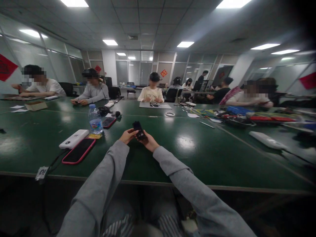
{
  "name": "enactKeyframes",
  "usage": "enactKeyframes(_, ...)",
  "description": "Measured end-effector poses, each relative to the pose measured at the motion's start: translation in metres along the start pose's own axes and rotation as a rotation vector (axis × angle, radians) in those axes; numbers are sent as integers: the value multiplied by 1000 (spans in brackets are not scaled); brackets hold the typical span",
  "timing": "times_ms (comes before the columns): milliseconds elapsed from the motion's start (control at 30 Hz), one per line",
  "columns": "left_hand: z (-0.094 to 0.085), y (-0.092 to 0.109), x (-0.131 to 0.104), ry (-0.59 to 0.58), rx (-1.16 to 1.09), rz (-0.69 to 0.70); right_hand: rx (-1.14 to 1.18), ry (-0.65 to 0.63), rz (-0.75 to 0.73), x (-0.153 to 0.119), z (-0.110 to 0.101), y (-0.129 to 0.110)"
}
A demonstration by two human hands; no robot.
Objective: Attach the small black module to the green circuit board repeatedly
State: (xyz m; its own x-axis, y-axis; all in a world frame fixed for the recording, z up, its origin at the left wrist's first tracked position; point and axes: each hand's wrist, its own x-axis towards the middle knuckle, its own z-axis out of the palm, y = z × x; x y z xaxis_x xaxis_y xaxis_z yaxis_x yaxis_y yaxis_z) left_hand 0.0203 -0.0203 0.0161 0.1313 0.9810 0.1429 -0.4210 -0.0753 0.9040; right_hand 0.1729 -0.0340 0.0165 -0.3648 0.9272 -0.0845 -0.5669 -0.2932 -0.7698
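Between my two hands is a small black oblong device (pixel 138 129), held tilted a little above the green table (pixel 158 164). Its exact kind is too dark to make out. My left hand (pixel 127 136) is closed, pinching the device's left side with the thumb on its face. From the right and below, my right hand (pixel 149 141) wraps around its lower end. Left of my hands lie a phone with a pink-red case (pixel 79 151) and a white power bank (pixel 74 139) with a black cable. A water bottle (pixel 95 120) stands behind them.
Behind the bottle are another phone (pixel 109 122) and black gear. A white ring (pixel 170 114) and a pen (pixel 206 125) lie farther back. At right sit a white power strip (pixel 266 141) and a heap of cables (pixel 237 115). Several people sit around the table.
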Motion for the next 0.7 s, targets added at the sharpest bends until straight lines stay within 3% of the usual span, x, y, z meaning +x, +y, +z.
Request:
enactKeyframes(200,-3,-1,0,41,20,-29,-258,-7,-212,4,-4,9)
enactKeyframes(433,-6,-3,2,83,73,-42,-273,-13,-217,8,-10,8)
enactKeyframes(700,-6,-3,-1,35,128,-67,-256,-11,-247,14,-18,9)
